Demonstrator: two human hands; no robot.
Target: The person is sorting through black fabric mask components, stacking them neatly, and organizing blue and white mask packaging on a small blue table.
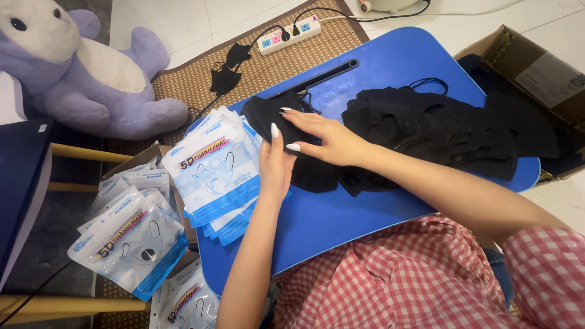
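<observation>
Both hands, the left hand (275,169) and right hand (326,139), pinched a few black masks (268,117) off the heap (439,137); empty pouches (213,173) waited (filled pouches (135,244) lay alongside).

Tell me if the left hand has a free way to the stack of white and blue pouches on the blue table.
Probably yes: the left hand lies right beside the pouch stack on the blue table, and nothing lies between them.

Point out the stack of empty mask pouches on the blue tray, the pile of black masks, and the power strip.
stack of pouches (213,173), head view, top pouch's face.
pile of black masks (439,131), head view, pile's middle.
power strip (289,35), head view, its top face.
</observation>
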